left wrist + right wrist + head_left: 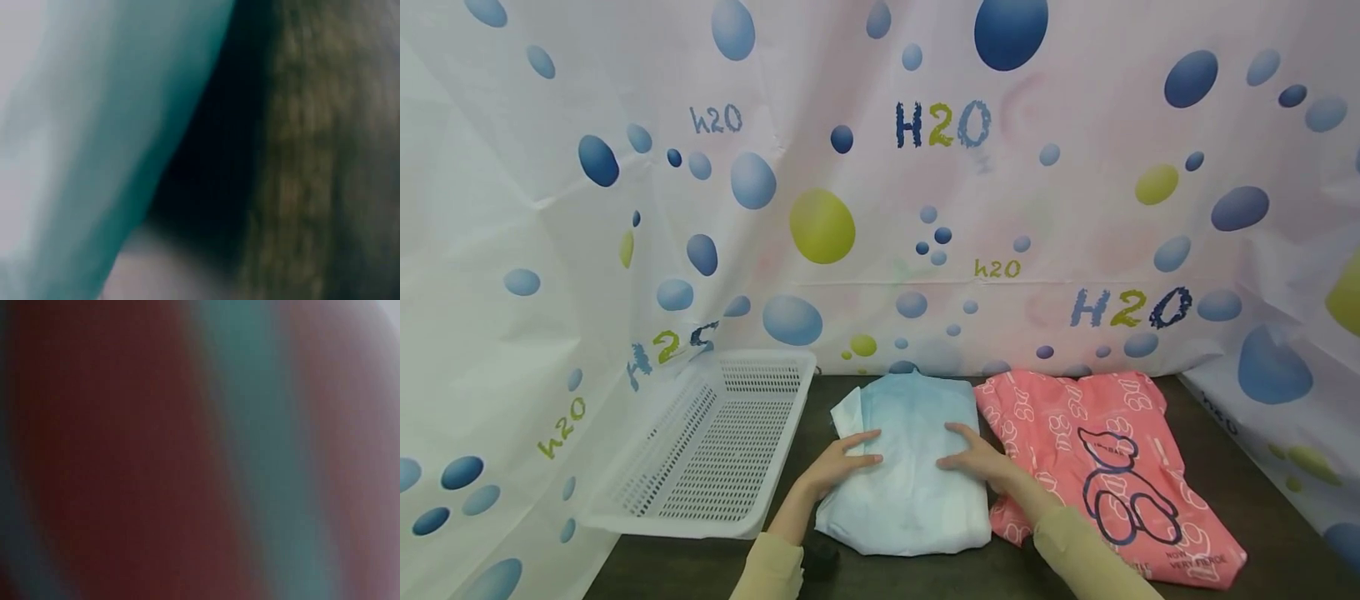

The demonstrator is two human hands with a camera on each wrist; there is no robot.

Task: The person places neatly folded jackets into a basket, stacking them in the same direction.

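Note:
A folded garment (913, 500), pale blue at the far end and fading to white, lies on the dark table in the head view. My left hand (838, 462) rests on its left side, thumb and fingers extended over the top. From the other side, my right hand (981, 458) touches it with fingers spread toward the middle. The garment's blue fabric (94, 144) fills the left part of the blurred left wrist view. The right wrist view is too close and blurred to show the hand.
A white perforated plastic basket (767, 467) stands to the left. A pink printed bag (1120, 483) with a bear outline lies flat at the right, close beside the garment. Behind the dark tabletop (925, 579) hangs a white curtain (880, 175) with blue and green dots.

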